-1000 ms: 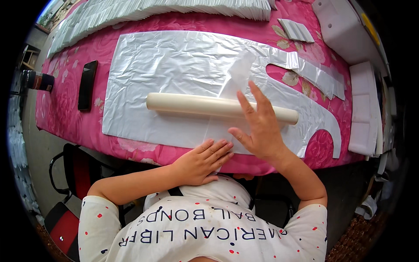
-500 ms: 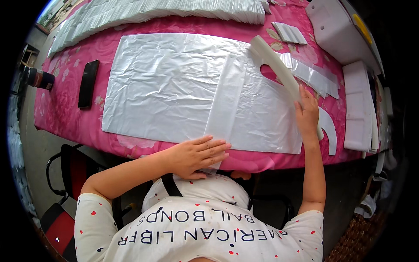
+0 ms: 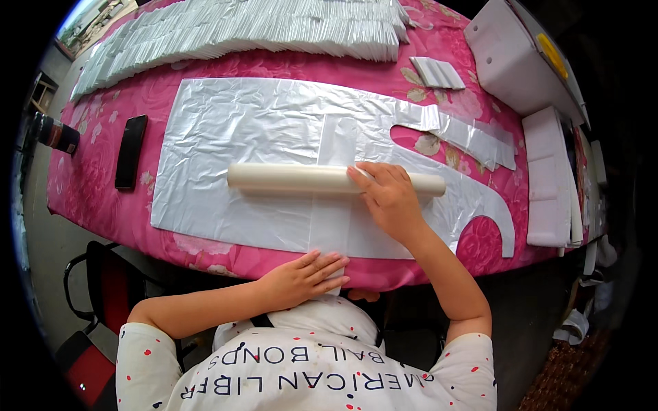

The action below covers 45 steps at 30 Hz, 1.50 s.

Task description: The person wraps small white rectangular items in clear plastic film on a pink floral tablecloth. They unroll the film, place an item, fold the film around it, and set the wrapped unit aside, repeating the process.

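A cream-coloured rod [image 3: 329, 180] lies almost level across the middle of the frame, on top of a narrow translucent strip [image 3: 332, 226] and a large crinkled silvery-white plastic sheet [image 3: 253, 130]. The right hand [image 3: 392, 200] is over the rod, right of its middle, its fingers bent across the top; whether they grip it or only press on it, I cannot tell. The strip runs under the rod down to the near edge of the bench, where the left hand [image 3: 305, 277] lies palm down on its lower end, fingers stretched out and slightly spread. The sheet has rounded cut-outs at its right end, and some flat plastic bands [image 3: 473, 137] trail from its upper right part.

Beyond the sheet, a small folded white bundle [image 3: 437, 73] sits at the upper right, and a long row of folded white packets [image 3: 240, 34] fills the top. At the left are a black phone [image 3: 131, 152] and, near the rim, a dark jar [image 3: 56, 133]. A white box [image 3: 514, 55] stands at the upper right. A pink floral cloth [image 3: 89, 178] covers the bench. A red-and-black chair [image 3: 120, 274] shows at the lower left.
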Motion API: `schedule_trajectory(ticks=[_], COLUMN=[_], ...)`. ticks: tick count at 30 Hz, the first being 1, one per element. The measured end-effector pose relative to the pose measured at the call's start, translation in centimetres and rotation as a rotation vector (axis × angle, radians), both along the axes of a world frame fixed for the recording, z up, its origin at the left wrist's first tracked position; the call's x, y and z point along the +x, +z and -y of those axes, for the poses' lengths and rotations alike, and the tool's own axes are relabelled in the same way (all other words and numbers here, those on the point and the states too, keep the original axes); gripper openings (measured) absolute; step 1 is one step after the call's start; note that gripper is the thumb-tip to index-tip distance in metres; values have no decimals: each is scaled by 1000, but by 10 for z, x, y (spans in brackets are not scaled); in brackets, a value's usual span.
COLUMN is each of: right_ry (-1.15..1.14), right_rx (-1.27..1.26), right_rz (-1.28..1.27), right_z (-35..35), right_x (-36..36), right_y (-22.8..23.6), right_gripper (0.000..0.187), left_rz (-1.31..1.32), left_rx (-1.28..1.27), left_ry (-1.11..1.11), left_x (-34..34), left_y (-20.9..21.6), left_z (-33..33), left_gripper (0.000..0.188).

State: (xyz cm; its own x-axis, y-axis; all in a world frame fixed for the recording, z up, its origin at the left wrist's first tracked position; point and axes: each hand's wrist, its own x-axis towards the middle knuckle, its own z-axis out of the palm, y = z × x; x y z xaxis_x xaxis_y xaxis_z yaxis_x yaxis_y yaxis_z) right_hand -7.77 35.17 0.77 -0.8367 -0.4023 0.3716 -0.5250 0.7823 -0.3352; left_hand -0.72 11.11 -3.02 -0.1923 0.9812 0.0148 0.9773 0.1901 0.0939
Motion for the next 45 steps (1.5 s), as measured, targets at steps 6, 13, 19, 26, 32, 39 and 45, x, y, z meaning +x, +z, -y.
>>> schedule_trajectory(ticks=[6, 13, 19, 26, 32, 39, 45], right_ry=[-81, 208, 351, 113, 2, -405, -459], right_rx=[-10, -38, -96, -95, -289, -525, -528], right_rz=[-56, 113, 358, 95, 190, 927, 1080], right_z=[-17, 1, 22, 25, 19, 25, 23], right_x=[-80, -25, 44, 47, 35, -1, -11], right_y=[-9, -3, -3, -20, -17, 9, 9], right_gripper=[48, 54, 54, 37, 21, 22, 24], left_rz=[40, 220, 470, 307, 599, 438, 204], left_rx=[90, 166, 513, 334, 452, 630, 329], left_ry=[-48, 28, -32, 257, 463, 591, 530], left_x=[-4, -10, -28, -55, -60, -72, -51], left_y=[1, 5, 9, 18, 27, 30, 18], left_z=[1, 14, 14, 5, -5, -12, -30], left_gripper=[55, 47, 42, 75, 65, 62, 75])
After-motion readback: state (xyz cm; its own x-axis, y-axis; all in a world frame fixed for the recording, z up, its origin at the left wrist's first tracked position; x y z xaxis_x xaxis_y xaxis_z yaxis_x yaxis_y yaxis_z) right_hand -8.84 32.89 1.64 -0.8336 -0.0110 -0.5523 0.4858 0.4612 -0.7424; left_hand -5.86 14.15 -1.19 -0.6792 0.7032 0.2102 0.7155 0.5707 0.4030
